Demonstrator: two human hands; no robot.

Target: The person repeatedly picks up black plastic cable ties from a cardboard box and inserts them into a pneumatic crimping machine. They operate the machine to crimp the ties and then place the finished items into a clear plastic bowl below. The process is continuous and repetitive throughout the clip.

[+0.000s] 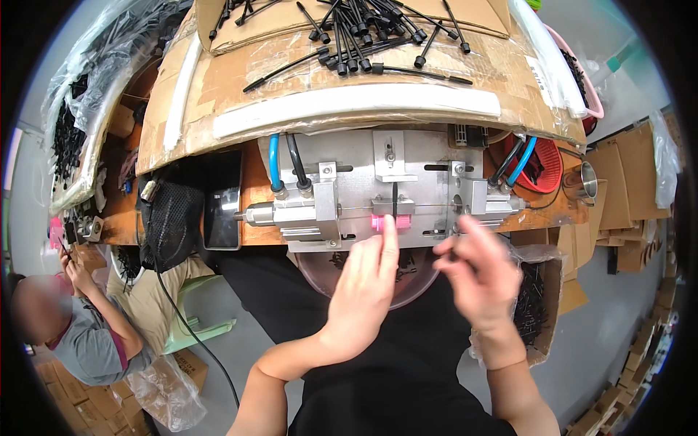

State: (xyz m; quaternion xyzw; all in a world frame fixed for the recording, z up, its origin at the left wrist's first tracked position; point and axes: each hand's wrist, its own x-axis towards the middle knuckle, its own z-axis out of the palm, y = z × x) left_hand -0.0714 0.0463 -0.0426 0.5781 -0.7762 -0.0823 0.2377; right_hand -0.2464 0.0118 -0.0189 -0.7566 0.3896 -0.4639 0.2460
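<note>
Brushed metal fixture [378, 196] — matt black plastic rods [356, 36] on rough cardboard [291, 80].

Two hands, left [363, 280] and right [476, 272], hang just below one metal fixture [385, 192]. One black cable tie [395, 200] stands upright at the fixture's middle, one glowing pink block [379, 222] just under it. Two blue hoses [274, 163] and two black hoses [294, 163] enter the fixture. Above it lies one heap of black ties [363, 33], too many to count. One red basket [545, 163] sits to its right, one other person [80, 327] far to its lower left
</note>
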